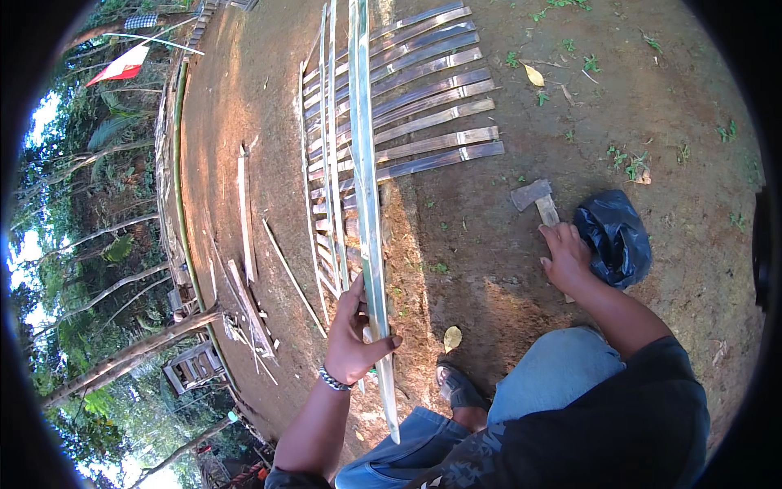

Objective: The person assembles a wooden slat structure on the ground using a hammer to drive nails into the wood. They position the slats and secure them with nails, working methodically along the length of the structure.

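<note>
A long, pale green split bamboo strip (366,163) runs from the top of the view down past my knees. My left hand (355,338) grips it near its lower end, thumb crossing over and fingers behind. On the right, my right hand (566,257) is closed around the wooden handle of a hatchet (532,195), whose grey head points away from me near the ground. Touching or just beside that hand is a black plastic bag (615,236); what it contains is hidden.
Beyond the strip, several bamboo slats (440,120) lie in a row on the dirt, crossed by thin long strips (330,122). Loose wood pieces (247,220) are scattered to the left. A bamboo rail (181,187) and leaning tree trunks (134,354) border the far left.
</note>
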`<state>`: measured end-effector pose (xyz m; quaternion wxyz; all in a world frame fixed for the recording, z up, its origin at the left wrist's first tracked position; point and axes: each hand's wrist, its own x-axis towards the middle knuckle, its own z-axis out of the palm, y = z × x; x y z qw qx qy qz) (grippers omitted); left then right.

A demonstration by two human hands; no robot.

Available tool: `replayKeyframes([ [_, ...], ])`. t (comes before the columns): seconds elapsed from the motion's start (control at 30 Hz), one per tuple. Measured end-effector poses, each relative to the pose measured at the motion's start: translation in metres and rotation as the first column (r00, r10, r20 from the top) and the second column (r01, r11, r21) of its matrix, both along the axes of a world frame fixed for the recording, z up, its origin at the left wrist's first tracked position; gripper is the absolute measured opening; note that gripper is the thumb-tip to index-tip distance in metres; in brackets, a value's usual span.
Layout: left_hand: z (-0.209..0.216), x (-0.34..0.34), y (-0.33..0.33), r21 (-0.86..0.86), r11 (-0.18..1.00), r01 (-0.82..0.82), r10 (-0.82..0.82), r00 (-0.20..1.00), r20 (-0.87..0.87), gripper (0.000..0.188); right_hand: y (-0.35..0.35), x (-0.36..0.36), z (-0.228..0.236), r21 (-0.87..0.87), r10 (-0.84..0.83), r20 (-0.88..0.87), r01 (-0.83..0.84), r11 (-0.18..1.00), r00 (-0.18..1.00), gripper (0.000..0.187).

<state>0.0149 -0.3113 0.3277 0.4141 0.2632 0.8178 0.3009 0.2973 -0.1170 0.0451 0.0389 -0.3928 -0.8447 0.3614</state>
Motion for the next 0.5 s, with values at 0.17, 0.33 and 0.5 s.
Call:
replayKeyframes([
  [0.17, 0.007, -0.002, 0.005, 0.0, 0.999, -0.054, 0.054, 0.994, 0.099, 0.12, -0.006, 0.017, -0.003, -0.012, -0.021, 0.037, 0.021, 1.0, 0.999, 0.078],
  [0.33, 0.008, 0.0, 0.003, 0.02, 0.997, -0.075, 0.073, 0.991, 0.111, 0.119, -0.006, 0.02, -0.01, -0.033, -0.071, 0.03, 0.072, 0.997, 0.997, 0.082],
  [0.5, 0.003, 0.001, 0.007, -0.021, 0.998, -0.062, 0.064, 0.993, 0.096, 0.119, -0.005, 0.024, -0.012, -0.043, -0.101, 0.045, 0.103, 0.994, 0.994, 0.085],
])
